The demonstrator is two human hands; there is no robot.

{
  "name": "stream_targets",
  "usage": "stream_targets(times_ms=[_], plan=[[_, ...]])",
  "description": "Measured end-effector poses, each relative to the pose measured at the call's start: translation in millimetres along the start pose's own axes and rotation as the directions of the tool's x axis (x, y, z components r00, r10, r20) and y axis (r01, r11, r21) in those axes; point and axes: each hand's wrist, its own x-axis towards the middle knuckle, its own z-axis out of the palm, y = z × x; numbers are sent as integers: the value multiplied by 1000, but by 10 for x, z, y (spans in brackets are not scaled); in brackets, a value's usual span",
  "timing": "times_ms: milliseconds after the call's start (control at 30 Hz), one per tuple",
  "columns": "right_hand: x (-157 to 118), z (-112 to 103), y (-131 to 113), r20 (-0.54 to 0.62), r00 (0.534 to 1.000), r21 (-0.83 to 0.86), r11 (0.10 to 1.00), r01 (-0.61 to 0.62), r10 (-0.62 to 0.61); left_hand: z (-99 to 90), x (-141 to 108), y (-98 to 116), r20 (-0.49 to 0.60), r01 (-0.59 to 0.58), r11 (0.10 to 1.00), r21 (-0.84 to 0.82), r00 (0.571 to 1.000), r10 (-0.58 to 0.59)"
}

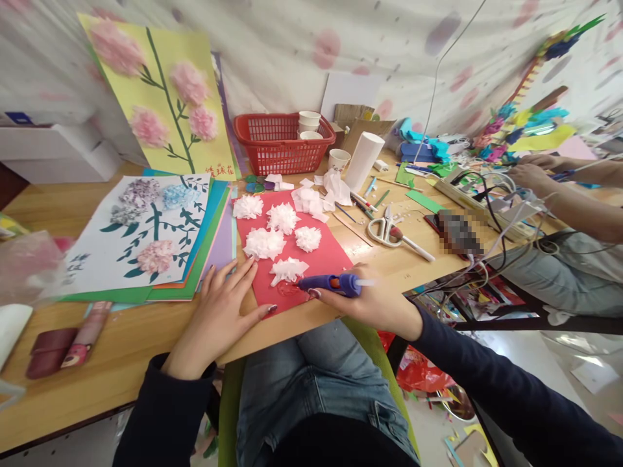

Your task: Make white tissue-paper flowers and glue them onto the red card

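Note:
A red sheet of paper (pixel 318 263) lies before me, bearing several white tissue-paper flowers (pixel 264 244). My right hand (pixel 372 298) is wrapped round a blue hot glue gun (pixel 333 283), a glue stick jutting from its back end. The gun's nozzle points left, low over the lower part of the sheet, where shiny glue lines (pixel 287 290) show just below the nearest flower (pixel 288 270). Spread fingers of my left hand (pixel 226 305) rest on the sheet's left edge, with the thumb along its lower edge.
Left are coloured papers under a flower picture (pixel 146 227). A red basket (pixel 282 152), paper cups (pixel 339 159) and loose white tissue (pixel 311 200) stand behind. Scissors (pixel 386 228), a power strip (pixel 487 201) and cables lie right. Another person's hands (pixel 533 172) work at far right.

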Motion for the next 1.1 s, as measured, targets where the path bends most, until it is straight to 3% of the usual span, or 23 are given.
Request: stream_targets(times_ms=[167,333,533,733,1100], plan=[[113,0,-34,0,1000,-28,999,28,-28,5,-2,0,20,13,1000,2,1000,-13],[129,-23,-46,99,991,86,993,79,-87,-6,2,14,42,42,999,-11,998,-41],[177,26,-52,15,999,27,999,42,-42,-31,13,37,61,58,998,-24,997,-56],[200,28,-82,28,996,28,996,86,-87,-43,19,40,73,67,997,-29,995,-65],[135,25,-26,38,999,22,999,24,-25,-16,10,26,55,60,997,-49,997,-57]])
